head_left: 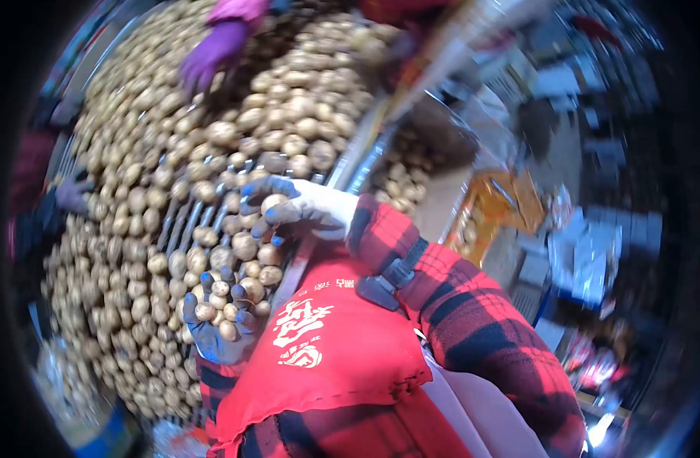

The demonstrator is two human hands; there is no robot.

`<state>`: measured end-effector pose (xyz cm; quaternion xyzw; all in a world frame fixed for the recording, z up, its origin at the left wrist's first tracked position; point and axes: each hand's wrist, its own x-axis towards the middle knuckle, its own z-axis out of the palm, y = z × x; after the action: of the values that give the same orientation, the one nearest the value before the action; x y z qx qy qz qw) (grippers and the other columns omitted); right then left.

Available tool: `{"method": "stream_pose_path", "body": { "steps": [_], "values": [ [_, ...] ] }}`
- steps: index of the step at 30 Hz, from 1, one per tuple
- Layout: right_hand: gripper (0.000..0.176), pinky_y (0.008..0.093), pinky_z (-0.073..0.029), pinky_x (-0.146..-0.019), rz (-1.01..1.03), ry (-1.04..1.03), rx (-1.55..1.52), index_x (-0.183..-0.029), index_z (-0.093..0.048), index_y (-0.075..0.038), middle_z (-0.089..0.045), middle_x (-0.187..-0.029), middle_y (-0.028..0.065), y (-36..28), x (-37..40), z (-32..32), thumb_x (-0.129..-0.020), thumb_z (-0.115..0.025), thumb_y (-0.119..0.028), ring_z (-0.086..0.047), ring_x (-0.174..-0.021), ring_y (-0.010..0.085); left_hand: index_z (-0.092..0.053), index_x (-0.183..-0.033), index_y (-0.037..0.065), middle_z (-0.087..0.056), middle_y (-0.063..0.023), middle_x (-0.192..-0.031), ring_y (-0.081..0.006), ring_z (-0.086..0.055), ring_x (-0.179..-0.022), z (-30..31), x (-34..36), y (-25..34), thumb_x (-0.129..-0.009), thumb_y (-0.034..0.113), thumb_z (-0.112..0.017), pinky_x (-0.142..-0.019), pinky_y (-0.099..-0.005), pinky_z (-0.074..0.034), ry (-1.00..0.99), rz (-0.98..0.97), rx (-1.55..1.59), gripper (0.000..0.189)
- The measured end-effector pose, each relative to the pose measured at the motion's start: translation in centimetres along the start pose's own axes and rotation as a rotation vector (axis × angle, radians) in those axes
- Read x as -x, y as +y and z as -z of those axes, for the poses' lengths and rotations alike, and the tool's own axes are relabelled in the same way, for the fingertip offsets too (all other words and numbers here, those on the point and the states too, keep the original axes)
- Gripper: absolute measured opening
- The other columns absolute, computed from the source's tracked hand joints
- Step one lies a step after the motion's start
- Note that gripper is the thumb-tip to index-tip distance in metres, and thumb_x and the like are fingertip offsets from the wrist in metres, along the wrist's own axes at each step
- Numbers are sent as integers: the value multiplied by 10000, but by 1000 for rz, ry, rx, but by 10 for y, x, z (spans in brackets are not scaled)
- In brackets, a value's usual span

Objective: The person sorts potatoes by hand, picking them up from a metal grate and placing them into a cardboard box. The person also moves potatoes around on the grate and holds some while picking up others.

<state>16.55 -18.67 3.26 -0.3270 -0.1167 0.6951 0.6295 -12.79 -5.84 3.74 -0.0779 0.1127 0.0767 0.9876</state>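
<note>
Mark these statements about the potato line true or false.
1. The left hand cups several small potatoes. True.
2. The right hand is bare. False: it wears a glove and grips a potato.
3. A purple glove, another person's, reaches over the pile. True.
4. The apron is blue. False: it is red with white print.
5. The pile lies in a basket. False: it lies on metal rollers.
</note>
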Motion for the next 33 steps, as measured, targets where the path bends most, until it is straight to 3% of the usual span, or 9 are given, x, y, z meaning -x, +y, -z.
{"method": "stream_pose_path", "body": {
  "steps": [6,9,11,12,18,22,24,28,33],
  "values": [
    [323,312,-588,-761,251,350,477,-1237,-723,-45,-720,-1092,53,70,147,16,-915,-723,-18,-734,-996,194,-594,-1502,200,-550,-72,-1539,-287,-496,-1442,-8,-74,-23,-1096,420,-544,-981,-499,-542,46,344,-8,464],
    [282,340,-587,-750,553,701,-508,-1216,-679,-28,-717,-1135,95,94,281,59,-935,-709,-29,-708,-954,195,-606,-1494,198,-550,-97,-1555,-309,-557,-1384,1,-90,-40,-1098,424,-537,-957,-462,-573,105,443,-63,462],
    [349,345,-590,-718,591,1088,251,-1229,-640,-25,-720,-1102,135,112,361,42,-1046,-595,-319,-715,-893,233,-625,-1475,154,-604,-114,-1487,-325,-577,-1368,-2,-100,-57,-1099,417,-540,-951,-446,-586,146,510,-80,467],
    [335,345,-579,-705,777,965,-183,-1213,-638,-49,-719,-1113,129,123,399,39,-1015,-683,-315,-712,-912,239,-627,-1473,145,-624,-118,-1463,-333,-587,-1363,-2,-102,-65,-1100,416,-541,-950,-448,-589,178,527,-75,468],
    [488,383,-602,-853,270,1312,-229,-1226,-657,-37,-718,-1187,170,248,431,53,-1033,-625,-484,-728,-1009,277,-652,-1375,106,-606,-147,-1486,-329,-587,-1358,-11,-115,-105,-1091,364,-579,-930,-480,-585,223,635,-59,391],
    [537,509,-493,-1098,-456,1787,1459,-1393,-642,-13,-669,-1349,242,222,369,64,-965,-713,-329,-661,-1213,389,-644,-1379,118,-614,-140,-1471,-336,-609,-1322,-7,-119,-103,-1074,363,-621,-949,-490,-589,298,435,-121,392],
    [461,407,-519,-1052,340,1599,776,-1383,-658,-38,-691,-1322,184,157,315,53,-997,-690,-288,-679,-1180,303,-665,-1354,123,-615,-125,-1476,-351,-586,-1367,-6,-132,-96,-1068,341,-638,-1002,-513,-581,264,420,-108,361],
    [412,387,-459,-1072,609,795,-121,-1355,-648,-59,-675,-1314,84,81,160,6,-1004,-679,-272,-616,-1252,240,-560,-1459,87,-628,-155,-1416,-348,-678,-1173,-17,-155,-95,-1076,333,-602,-970,-476,-598,277,69,-242,457],
    [376,315,-537,-836,442,525,-521,-1115,-742,-182,-746,-1001,0,58,17,-19,-1023,-667,-538,-678,-917,148,-662,-1350,6,-674,-151,-1367,-256,-632,-1254,-1,-175,-82,-1061,225,-653,-1123,-406,-475,34,-633,-1710,362]
  ]
}}
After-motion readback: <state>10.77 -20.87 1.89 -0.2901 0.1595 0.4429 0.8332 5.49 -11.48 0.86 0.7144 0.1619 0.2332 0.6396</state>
